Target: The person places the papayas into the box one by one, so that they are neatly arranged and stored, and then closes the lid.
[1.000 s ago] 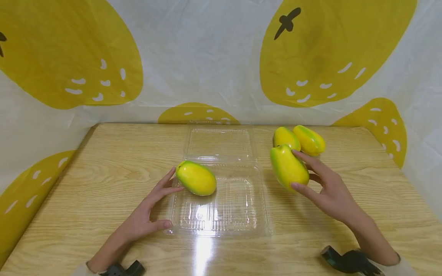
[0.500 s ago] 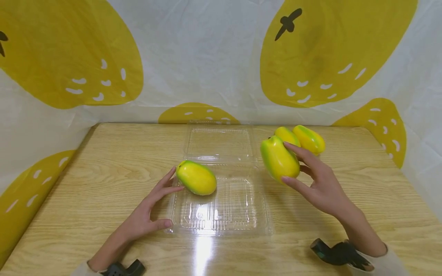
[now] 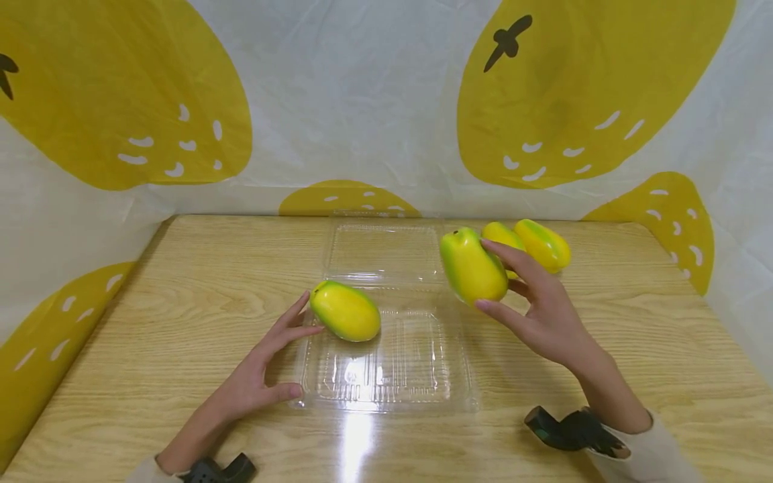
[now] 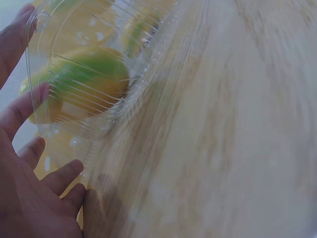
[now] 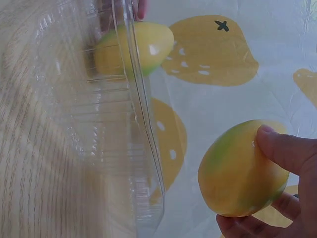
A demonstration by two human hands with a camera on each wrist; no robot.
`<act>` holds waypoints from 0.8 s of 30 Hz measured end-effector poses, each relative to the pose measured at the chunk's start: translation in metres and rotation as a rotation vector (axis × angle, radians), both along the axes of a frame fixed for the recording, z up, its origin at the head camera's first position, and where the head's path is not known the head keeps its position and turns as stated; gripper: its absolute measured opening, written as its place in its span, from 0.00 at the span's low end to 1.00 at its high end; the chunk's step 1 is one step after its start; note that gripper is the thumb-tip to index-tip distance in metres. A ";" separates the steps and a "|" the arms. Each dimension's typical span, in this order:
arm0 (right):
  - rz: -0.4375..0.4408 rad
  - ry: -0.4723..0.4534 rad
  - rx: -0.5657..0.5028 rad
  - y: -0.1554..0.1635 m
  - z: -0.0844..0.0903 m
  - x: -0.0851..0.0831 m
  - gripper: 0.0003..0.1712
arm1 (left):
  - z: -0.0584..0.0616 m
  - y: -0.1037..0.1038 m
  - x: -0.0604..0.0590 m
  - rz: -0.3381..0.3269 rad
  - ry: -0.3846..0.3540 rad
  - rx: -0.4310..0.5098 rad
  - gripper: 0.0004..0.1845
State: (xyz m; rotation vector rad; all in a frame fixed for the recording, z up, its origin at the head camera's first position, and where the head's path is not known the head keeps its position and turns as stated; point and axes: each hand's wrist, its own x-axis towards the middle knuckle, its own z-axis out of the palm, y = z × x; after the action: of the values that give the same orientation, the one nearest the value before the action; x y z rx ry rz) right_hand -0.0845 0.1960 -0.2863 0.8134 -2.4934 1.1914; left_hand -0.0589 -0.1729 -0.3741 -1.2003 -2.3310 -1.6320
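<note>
On table (image 3: 181, 282): four mangoes (image 3: 472, 267), one clamshell box (image 3: 386, 362), two hands (image 3: 546, 312).

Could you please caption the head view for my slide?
Right hand holds a mango above the clear box.

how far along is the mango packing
One mango already lies in the clear clamshell tray, whose left edge the left hand touches. The right hand holds a second mango in the air above the tray's right edge. Two more mangoes sit on the table, and the lid is open.
</note>
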 end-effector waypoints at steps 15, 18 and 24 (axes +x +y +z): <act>0.086 -0.050 -0.085 -0.017 -0.008 -0.014 0.43 | 0.000 -0.001 0.001 0.002 -0.012 -0.005 0.34; 0.110 -0.046 -0.075 -0.016 -0.019 -0.020 0.44 | 0.001 -0.001 0.002 0.004 -0.030 -0.008 0.34; 0.140 -0.021 -0.047 -0.017 -0.032 -0.024 0.44 | 0.002 0.000 0.001 0.003 -0.026 -0.008 0.34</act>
State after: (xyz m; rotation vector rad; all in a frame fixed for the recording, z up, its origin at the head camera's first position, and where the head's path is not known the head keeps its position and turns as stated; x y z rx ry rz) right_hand -0.1090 0.1786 -0.3182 0.9819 -2.4493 1.3048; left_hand -0.0574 -0.1729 -0.3722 -1.1840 -2.3560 -1.6491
